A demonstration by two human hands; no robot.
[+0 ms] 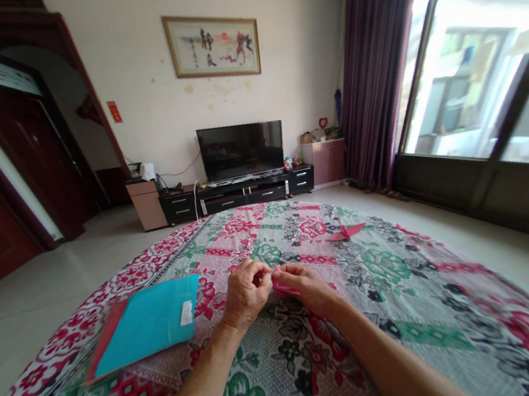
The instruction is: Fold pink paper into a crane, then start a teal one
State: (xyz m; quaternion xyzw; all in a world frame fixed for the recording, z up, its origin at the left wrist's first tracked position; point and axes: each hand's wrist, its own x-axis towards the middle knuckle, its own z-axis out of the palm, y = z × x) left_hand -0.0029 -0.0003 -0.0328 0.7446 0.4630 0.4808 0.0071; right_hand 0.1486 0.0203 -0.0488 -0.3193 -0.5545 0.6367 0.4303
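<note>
A small piece of folded pink paper point(285, 287) is between my two hands, above the table. My right hand point(309, 290) is closed round it, and its fingers cover much of the paper. The fingers of my left hand point(246, 291) are pinched together at the paper's left tip; the exact grip is partly hidden. Beyond my right hand, a pink origami crane point(345, 233) rests on the tablecloth with its wings spread. To the left of my left hand lies a clear packet of coloured paper point(146, 326), blue on top with red showing at its edge.
A flowered cloth point(404, 364) covers the round table. Across the room, a television point(242, 150) stands on a low black cabinet point(179, 207) under a framed picture point(213, 44). Purple curtains point(364, 66) and a large window are at the right, with dark red doors at the left.
</note>
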